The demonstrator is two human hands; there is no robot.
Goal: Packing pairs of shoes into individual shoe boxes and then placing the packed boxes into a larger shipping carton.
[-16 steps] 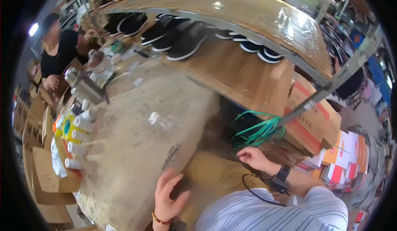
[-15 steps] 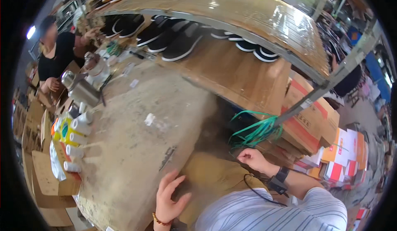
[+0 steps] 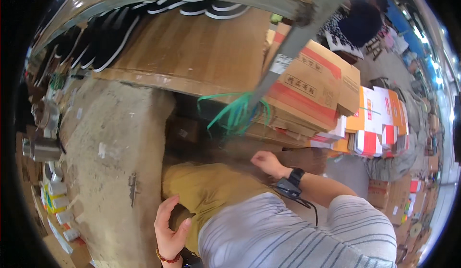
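My left hand hangs over the right edge of a worn, dusty work table, beside my lap. Its fingers are spread and nothing is in them; a beaded bracelet circles the wrist. My right hand is raised beyond my lap, a little below a bunch of green plastic straps tied to a metal shelf post. The right fingers are curled together, and whether anything is inside them is hidden. A dark device is strapped to that wrist, with a black cable running from it.
Black shoes with white soles line the shelf above the table. Flattened cardboard boxes are stacked right of the post, with orange and white boxes beyond. A steel flask and white thread spools stand at the table's left.
My view has swung right, so the table and shelf slide left and more of the right aisle shows. My left hand stays spread and my right hand curled.
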